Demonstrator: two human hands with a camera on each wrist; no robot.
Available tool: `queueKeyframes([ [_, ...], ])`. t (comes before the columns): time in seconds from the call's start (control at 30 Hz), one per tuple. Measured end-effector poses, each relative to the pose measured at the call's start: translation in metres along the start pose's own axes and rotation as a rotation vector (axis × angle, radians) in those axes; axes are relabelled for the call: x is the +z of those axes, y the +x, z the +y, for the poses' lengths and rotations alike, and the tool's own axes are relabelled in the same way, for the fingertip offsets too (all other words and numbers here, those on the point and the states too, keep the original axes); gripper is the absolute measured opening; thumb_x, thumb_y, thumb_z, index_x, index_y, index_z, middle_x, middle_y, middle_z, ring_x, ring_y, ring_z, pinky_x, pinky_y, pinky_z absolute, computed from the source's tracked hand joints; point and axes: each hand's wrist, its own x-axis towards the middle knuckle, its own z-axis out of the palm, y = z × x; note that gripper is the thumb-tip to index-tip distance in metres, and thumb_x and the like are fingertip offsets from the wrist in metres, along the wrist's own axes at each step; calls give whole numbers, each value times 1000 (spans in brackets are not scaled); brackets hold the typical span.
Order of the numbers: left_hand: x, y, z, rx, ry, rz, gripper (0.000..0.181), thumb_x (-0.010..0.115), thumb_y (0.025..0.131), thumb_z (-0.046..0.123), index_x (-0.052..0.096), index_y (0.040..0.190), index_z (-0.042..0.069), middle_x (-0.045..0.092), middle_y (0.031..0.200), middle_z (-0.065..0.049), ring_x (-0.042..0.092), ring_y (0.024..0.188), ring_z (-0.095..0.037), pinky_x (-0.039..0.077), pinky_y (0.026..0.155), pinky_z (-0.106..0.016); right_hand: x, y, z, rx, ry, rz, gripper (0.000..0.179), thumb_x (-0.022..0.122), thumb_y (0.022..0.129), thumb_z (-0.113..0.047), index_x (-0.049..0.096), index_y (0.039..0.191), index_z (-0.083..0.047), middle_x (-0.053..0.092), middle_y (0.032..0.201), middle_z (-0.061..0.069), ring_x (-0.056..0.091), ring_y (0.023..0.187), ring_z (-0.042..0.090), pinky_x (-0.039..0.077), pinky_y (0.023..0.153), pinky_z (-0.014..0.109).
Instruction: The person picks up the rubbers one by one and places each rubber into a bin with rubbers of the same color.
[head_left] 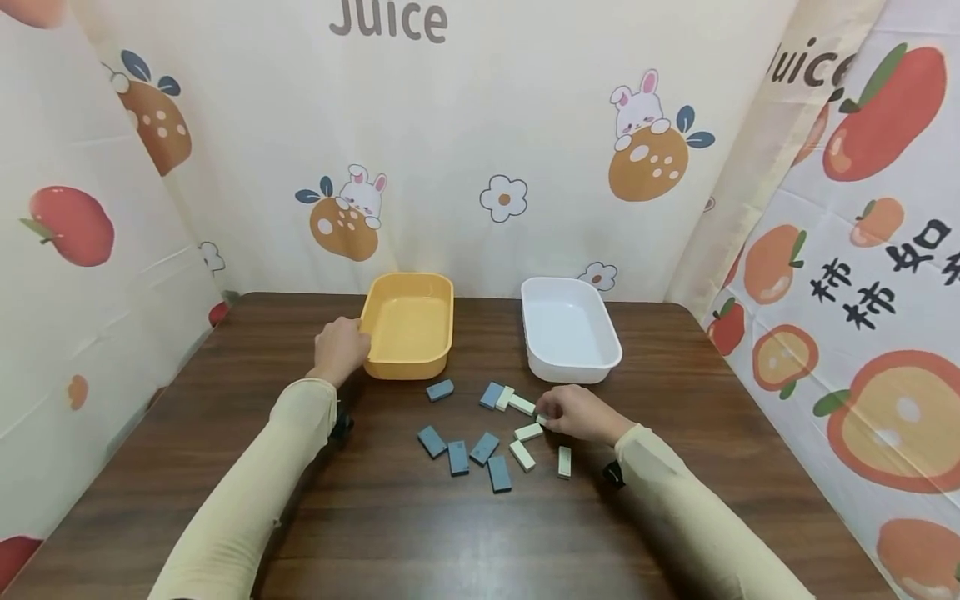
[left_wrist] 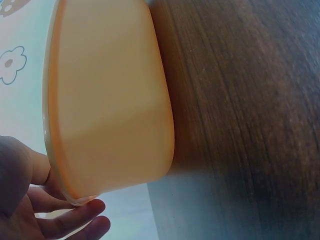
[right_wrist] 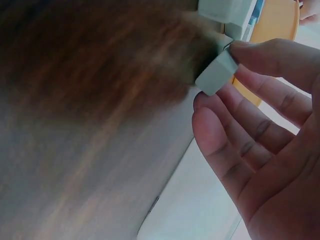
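At the left side of a yellow plastic bin (head_left: 408, 369), my left hand (head_left: 339, 350) grips the rim, its fingers hooked around the edge in the left wrist view. My right hand (head_left: 581, 414) pinches a small pale rectangular block (right_wrist: 216, 75) between thumb and fingers, low over the table. Other pale blocks lie about it, one (head_left: 522, 455) nearer the front and one (head_left: 564, 462) below the hand. Several blue-grey blocks (head_left: 458, 457) lie to the left, and a blue block (head_left: 491, 395) sits against a pale one (head_left: 505, 397).
A white plastic bin (head_left: 573, 372) stands behind my right hand, to the right of the yellow bin. The brown wooden table (head_left: 405, 542) holds everything. Printed fabric (head_left: 480, 108) hangs at the back and along both sides.
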Motion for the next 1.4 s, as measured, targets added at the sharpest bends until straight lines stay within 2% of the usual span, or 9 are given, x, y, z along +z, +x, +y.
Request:
queueKeyframes([
  [0.13, 4, 3, 6, 15, -4, -2, 49, 40, 92, 10, 53, 136, -4, 64, 122, -26, 60, 103, -42, 43, 89, -60, -5, -6, 4, 3, 0, 13, 19, 69, 85, -5, 72, 103, -9, 63, 82, -4, 52, 72, 8, 45, 65, 24],
  [0.37, 6, 5, 10, 32, -17, -3, 47, 40, 93, 10, 55, 134, -4, 67, 108, -23, 60, 93, -38, 44, 84, -56, -14, -10, 7, -54, 18, 52, 22, 65, 83, -1, 72, 102, -7, 60, 78, -4, 49, 70, 8, 43, 62, 22],
  [0.63, 7, -5, 5, 8, -15, -16, 46, 40, 95, 12, 54, 135, -5, 64, 120, -26, 60, 103, -41, 43, 88, -58, -11, -10, 4, -81, 66, 53, 22, 65, 82, 2, 72, 102, -3, 59, 79, -2, 50, 73, 9, 44, 63, 22],
  [0.77, 8, -9, 2, 12, -11, -13, 46, 40, 94, 11, 53, 135, -6, 62, 125, -27, 60, 105, -42, 43, 87, -59, -12, -13, 1, -58, 100, 53, 22, 64, 83, 2, 71, 104, -2, 60, 82, -2, 52, 75, 10, 46, 66, 23],
  [0.87, 8, -10, 1, 16, -9, -3, 46, 40, 94, 11, 53, 135, -7, 61, 127, -27, 60, 106, -43, 44, 87, -59, -17, -13, -1, -42, 112, 61, 22, 64, 84, 1, 71, 105, -2, 61, 85, -2, 53, 78, 11, 48, 68, 24],
  [1.1, 4, -7, 0, 18, -2, 26, 46, 41, 92, 10, 56, 132, -7, 63, 122, -27, 61, 104, -43, 45, 85, -59, -34, -8, -4, -98, 78, 133, 22, 65, 82, 2, 72, 102, -1, 60, 82, 0, 54, 77, 12, 48, 68, 25],
  [1.23, 1, -7, 0, 23, 3, 35, 45, 42, 92, 9, 57, 131, -7, 65, 118, -27, 62, 101, -42, 45, 83, -58, -43, -5, -3, -103, 68, 165, 22, 66, 81, 2, 72, 101, -1, 60, 81, 1, 54, 76, 14, 46, 67, 26],
  [1.4, -1, -8, 0, 11, -2, 28, 46, 42, 92, 9, 55, 133, -7, 62, 125, -28, 61, 105, -43, 45, 87, -59, -51, -3, -3, -92, 58, 198, 22, 66, 81, 2, 72, 102, -1, 61, 82, 2, 54, 76, 13, 47, 67, 27],
])
